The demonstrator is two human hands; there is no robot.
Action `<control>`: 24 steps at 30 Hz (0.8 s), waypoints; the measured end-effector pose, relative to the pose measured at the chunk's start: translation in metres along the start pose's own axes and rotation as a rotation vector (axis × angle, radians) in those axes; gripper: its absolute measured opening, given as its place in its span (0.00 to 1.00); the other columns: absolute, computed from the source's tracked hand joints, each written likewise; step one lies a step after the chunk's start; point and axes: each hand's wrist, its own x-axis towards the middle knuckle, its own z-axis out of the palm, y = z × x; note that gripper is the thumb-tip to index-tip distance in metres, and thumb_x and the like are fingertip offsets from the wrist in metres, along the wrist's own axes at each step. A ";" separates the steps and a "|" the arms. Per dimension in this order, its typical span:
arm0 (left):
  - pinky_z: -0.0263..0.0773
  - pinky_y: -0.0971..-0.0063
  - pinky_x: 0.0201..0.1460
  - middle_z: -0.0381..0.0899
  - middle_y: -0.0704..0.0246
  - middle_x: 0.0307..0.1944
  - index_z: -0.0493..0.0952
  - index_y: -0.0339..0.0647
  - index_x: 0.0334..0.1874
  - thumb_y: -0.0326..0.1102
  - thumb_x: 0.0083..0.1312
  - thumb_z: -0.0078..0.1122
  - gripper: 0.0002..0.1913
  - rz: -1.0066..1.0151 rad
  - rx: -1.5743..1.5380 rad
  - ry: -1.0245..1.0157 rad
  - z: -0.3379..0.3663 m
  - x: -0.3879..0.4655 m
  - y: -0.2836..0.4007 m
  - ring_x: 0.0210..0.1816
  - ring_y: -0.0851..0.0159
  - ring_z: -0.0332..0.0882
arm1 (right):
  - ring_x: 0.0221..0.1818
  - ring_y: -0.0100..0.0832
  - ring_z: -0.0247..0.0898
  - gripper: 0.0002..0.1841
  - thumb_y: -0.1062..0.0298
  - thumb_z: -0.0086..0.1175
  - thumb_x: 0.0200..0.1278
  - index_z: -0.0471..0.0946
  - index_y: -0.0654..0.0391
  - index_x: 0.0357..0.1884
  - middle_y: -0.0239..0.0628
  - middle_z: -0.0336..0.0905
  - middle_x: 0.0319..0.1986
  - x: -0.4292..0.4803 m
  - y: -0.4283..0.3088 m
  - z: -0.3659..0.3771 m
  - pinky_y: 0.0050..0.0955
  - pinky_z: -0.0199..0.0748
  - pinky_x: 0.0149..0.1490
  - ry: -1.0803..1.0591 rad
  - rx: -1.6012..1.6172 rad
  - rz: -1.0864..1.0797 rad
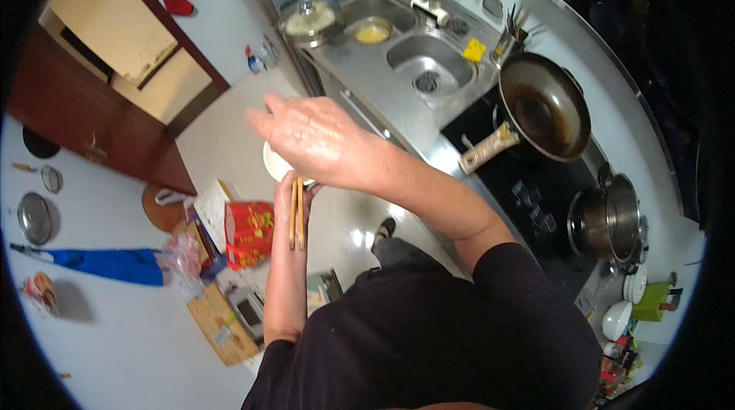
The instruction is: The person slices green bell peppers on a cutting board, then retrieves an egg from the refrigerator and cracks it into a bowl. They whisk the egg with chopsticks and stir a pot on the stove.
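Observation:
My left hand (pixel 287 180) is low at the centre-left, mostly hidden beneath my right hand. It holds a white bowl (pixel 275 163), of which only part of the rim and inside shows. A pair of wooden chopsticks (pixel 297 215) lies along the left wrist, their upper ends at the hand. Above the bowl is my right hand (pixel 313 137), its back to the camera and its thumb and a finger reaching left. Whether those fingers hold anything is hidden.
A steel double sink (pixel 428 62) with a yellowish bowl (pixel 373 31) and a lidded pot (pixel 310 19) lies ahead. On the right, a frying pan (pixel 542 108) and a steel pot (pixel 603 220) stand by the black cooktop (pixel 528 209). A red bag (pixel 250 232) is at left.

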 end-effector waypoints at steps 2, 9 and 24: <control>0.71 0.47 0.56 0.66 0.54 0.58 0.57 0.36 0.64 0.30 0.56 0.52 0.32 -0.016 -0.022 -0.012 0.022 0.031 0.017 0.57 0.49 0.70 | 0.36 0.47 0.76 0.12 0.71 0.56 0.51 0.70 0.62 0.38 0.47 0.72 0.32 0.034 0.055 -0.008 0.40 0.76 0.39 0.123 -0.065 0.051; 0.69 0.47 0.59 0.65 0.52 0.58 0.56 0.31 0.64 0.31 0.56 0.52 0.32 -0.091 -0.024 -0.137 0.057 0.148 0.035 0.57 0.45 0.69 | 0.42 0.45 0.77 0.16 0.57 0.54 0.58 0.80 0.57 0.41 0.47 0.81 0.36 0.084 0.234 -0.003 0.42 0.74 0.48 -0.073 -0.185 0.683; 0.80 0.55 0.46 0.58 0.52 0.58 0.47 0.39 0.63 0.27 0.57 0.52 0.33 -0.276 0.083 -0.333 0.197 0.454 -0.018 0.54 0.49 0.72 | 0.37 0.46 0.78 0.27 0.46 0.55 0.58 0.80 0.67 0.32 0.49 0.81 0.27 0.010 0.562 0.025 0.42 0.71 0.46 0.028 -0.065 1.540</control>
